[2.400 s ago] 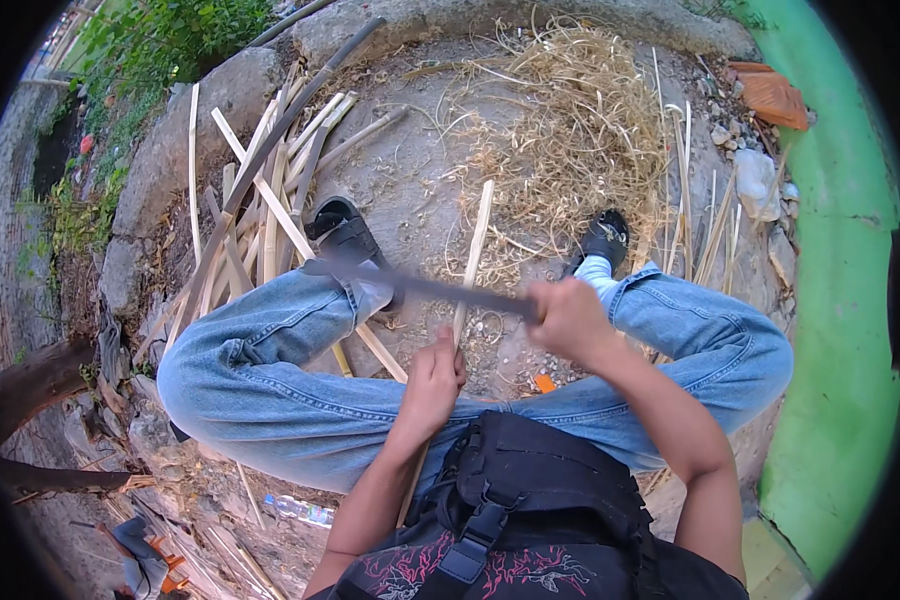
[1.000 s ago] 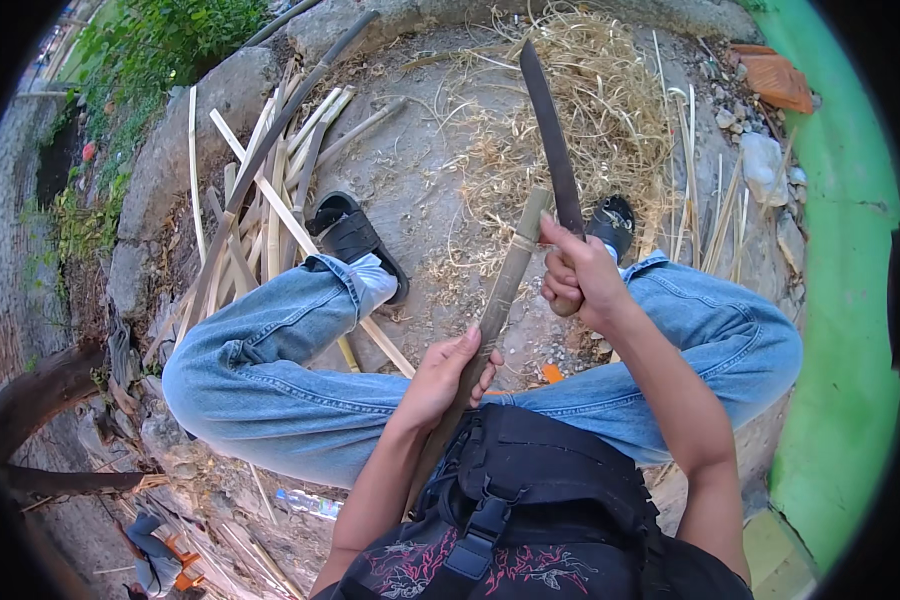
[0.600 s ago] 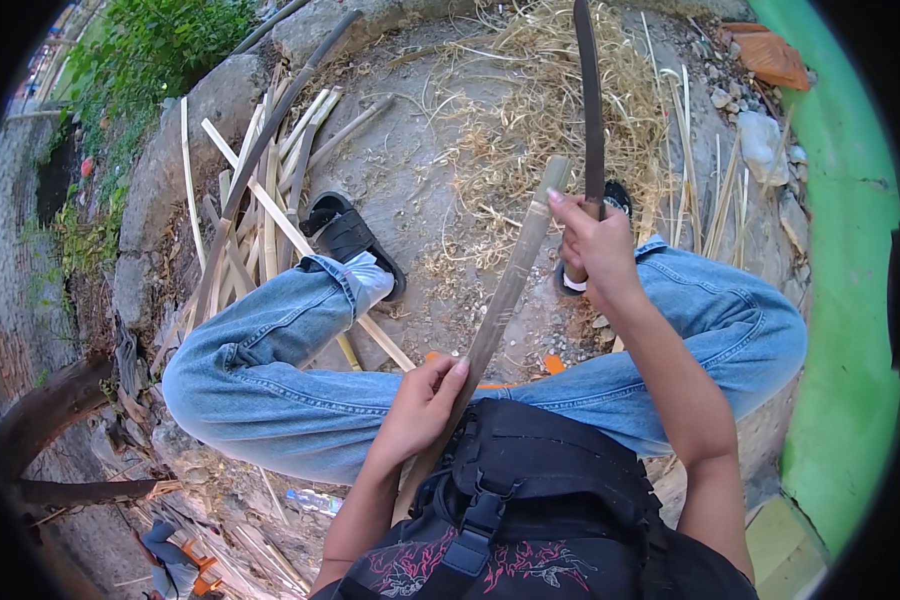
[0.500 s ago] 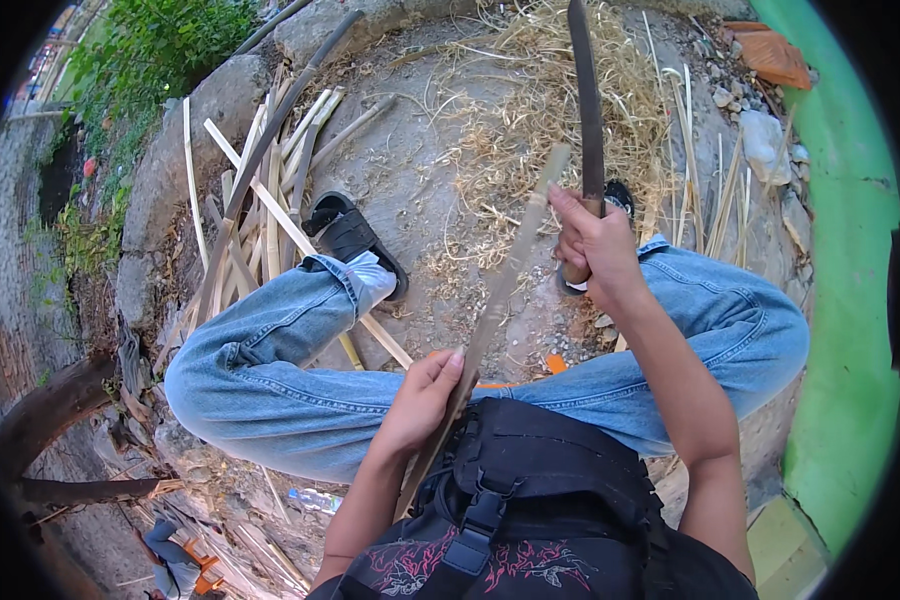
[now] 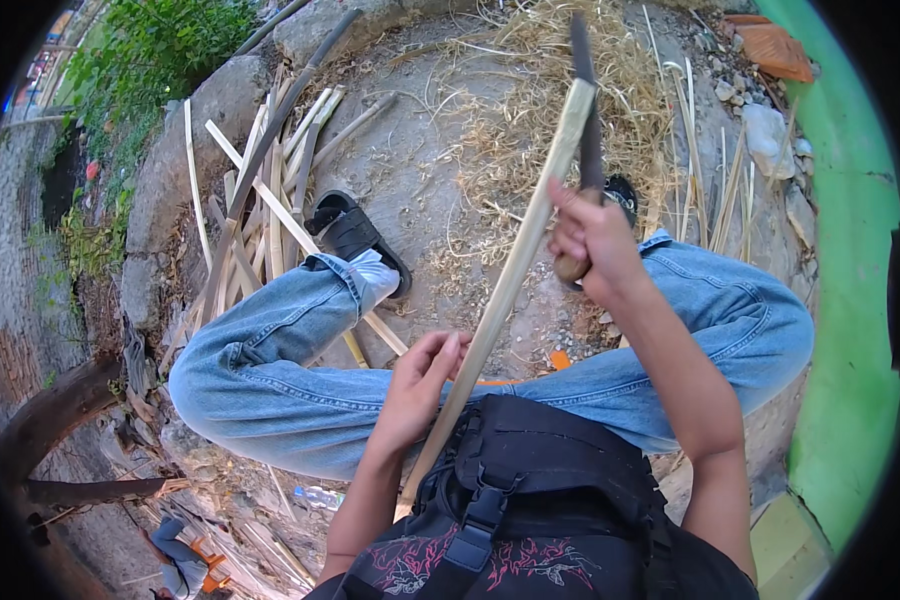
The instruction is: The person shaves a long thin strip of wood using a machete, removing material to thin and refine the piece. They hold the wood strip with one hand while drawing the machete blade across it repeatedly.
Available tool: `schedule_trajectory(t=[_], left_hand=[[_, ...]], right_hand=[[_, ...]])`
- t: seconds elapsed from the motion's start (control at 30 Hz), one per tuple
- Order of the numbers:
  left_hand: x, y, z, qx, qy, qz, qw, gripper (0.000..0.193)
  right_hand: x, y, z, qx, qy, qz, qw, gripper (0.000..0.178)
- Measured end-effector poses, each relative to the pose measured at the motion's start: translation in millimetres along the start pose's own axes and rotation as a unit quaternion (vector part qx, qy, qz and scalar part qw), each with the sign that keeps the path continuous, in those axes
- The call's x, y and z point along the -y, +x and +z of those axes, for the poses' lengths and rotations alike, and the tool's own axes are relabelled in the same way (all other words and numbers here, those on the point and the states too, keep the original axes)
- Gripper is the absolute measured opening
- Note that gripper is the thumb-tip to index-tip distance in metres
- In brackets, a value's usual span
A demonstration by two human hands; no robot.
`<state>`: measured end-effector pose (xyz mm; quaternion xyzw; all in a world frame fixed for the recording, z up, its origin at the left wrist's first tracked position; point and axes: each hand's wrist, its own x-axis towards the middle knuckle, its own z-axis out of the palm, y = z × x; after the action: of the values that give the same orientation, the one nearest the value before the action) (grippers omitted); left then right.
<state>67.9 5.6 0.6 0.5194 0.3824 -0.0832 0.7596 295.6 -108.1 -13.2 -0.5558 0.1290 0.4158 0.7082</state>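
Observation:
A long pale bamboo strip slants up from beside the bag at my waist, its far end crossing in front of a blade. My left hand has its fingers curled at the strip's lower half, the thumb up; the strip hides some of the grip. My right hand is closed round the wooden handle of a machete. Its dark blade points away from me, smeared near the tip. The right thumb side also touches the strip's upper part.
Bamboo strips lie piled at the left, near my sandalled foot. Curly shavings cover the ground ahead. More thin strips lie at the right, before a green wall. A dark log stands at lower left.
The bamboo strip has turned from its greenish face to its pale one, and its far end has moved farther up and right, over the blade. My left fingers have shifted slightly.

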Motion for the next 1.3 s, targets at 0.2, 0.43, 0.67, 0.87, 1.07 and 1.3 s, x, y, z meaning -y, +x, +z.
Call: schedule_trajectory(t=[0.2, 0.43, 0.67, 0.87, 1.07, 1.3], left_hand=[[-5.5, -28.9, -11.8, 0.047, 0.134, -0.007, 0.99, 0.03], [-10.2, -31.7, -7.0, 0.111, 0.267, -0.01, 0.957, 0.028], [-8.9, -36.3, -4.9, 0.088, 0.341, 0.043, 0.935, 0.026], [-18.1, -33.5, 3.2, 0.052, 0.255, 0.017, 0.965, 0.026], [-48.7, -5.9, 28.7, 0.03, 0.208, 0.086, 0.974, 0.03], [-43.1, 3.0, 28.4, 0.081, 0.034, 0.051, 0.995, 0.03]], right_hand=[[29.5, 17.1, -22.9, -0.053, 0.089, -0.048, 0.993, 0.029], [49.9, 19.5, -36.7, -0.052, 0.169, -0.067, 0.982, 0.024], [55.6, 11.2, -38.5, -0.052, 0.184, -0.076, 0.979, 0.025], [47.4, -13.2, -20.6, -0.04, 0.157, -0.076, 0.984, 0.027], [9.3, -48.8, 15.9, 0.011, 0.049, -0.01, 0.999, 0.022], [0.2, -59.6, 22.2, 0.055, -0.085, -0.034, 0.994, 0.032]])
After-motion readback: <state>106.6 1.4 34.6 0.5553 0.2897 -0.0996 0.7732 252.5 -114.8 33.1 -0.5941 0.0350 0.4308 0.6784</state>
